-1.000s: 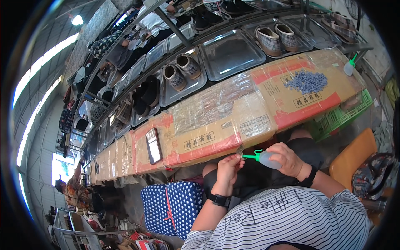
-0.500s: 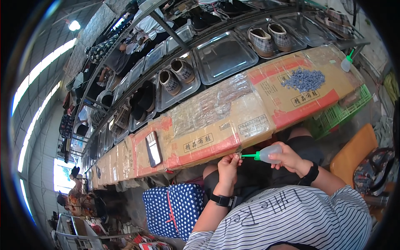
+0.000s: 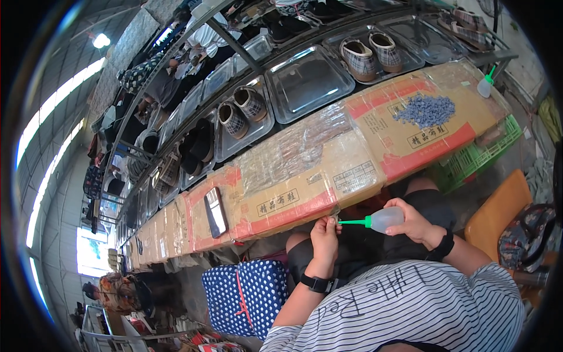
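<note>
My right hand (image 3: 413, 222) grips a clear squeeze bottle (image 3: 384, 220) with a long green nozzle. The nozzle tip points left at something small pinched in my left hand (image 3: 324, 233); that item is too small to identify. Both hands are held over my lap, just below the front edge of a cardboard-covered bench (image 3: 305, 176). A pile of small blue-grey pieces (image 3: 425, 110) lies on the cardboard to the upper right. A black wristband is on each wrist.
A phone (image 3: 215, 211) lies on the cardboard at left. A second squeeze bottle (image 3: 485, 85) stands at the far right. Metal trays (image 3: 308, 82) hold pairs of shoes (image 3: 372, 54) beyond the bench. A blue dotted bag (image 3: 246, 296), green crate (image 3: 478, 158) and orange stool (image 3: 498, 211) surround me.
The view has shifted slightly; my hands stay together at my lap with the nozzle still against the piece in my left hand.
</note>
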Demonstrator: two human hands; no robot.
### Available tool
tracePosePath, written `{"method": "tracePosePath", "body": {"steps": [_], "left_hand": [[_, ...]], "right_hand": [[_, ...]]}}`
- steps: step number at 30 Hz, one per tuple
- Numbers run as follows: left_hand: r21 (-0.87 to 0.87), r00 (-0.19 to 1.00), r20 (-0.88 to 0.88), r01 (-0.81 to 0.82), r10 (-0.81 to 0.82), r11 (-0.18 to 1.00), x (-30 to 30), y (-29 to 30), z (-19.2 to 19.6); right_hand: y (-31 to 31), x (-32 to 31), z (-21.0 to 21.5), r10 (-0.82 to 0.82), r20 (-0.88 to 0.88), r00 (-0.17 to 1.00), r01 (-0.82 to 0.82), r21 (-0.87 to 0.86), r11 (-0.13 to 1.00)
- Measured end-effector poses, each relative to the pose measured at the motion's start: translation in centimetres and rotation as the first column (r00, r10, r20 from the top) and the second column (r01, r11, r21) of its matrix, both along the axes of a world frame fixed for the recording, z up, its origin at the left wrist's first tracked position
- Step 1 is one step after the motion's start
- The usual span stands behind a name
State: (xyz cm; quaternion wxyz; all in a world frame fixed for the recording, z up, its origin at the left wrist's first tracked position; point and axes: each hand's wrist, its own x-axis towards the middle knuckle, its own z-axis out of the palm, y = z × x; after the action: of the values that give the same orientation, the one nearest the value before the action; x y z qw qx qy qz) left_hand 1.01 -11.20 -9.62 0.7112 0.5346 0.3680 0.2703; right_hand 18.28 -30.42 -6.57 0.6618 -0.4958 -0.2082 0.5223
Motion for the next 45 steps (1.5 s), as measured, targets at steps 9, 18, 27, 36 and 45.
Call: {"method": "tracePosePath", "body": {"steps": [9,18,27,36,45], "left_hand": [[0.030,0.993,-0.121,0.012,-0.008,0.999,-0.8,0.4,2.4],[0.592,0.997,0.072,-0.034,-0.011,0.805,0.5,3.4,11.0],[0.652,0.969,0.071,-0.223,0.235,0.724,1.8,11.9,8.3],[0.551,0.964,0.114,-0.262,0.240,0.792,2.7,11.5,7.8],[0.679,0.972,-0.020,-0.158,0.234,0.717,3.3,12.4,6.1]], "right_hand": [[-0.7,2.5,2.6,0.066,-0.256,0.964,-0.045,0.087,0.995],[4.9,6.2,8.5,-0.327,0.546,0.771,0.222,0.252,0.942],[10.3,10.1,7.4,-0.416,0.895,0.158,0.405,0.326,0.854],[10.3,10.9,6.4,-0.355,0.914,0.196,0.420,0.249,0.873],[10.6,12.0,5.0,-0.330,0.914,0.236,0.444,0.201,0.873]]}}
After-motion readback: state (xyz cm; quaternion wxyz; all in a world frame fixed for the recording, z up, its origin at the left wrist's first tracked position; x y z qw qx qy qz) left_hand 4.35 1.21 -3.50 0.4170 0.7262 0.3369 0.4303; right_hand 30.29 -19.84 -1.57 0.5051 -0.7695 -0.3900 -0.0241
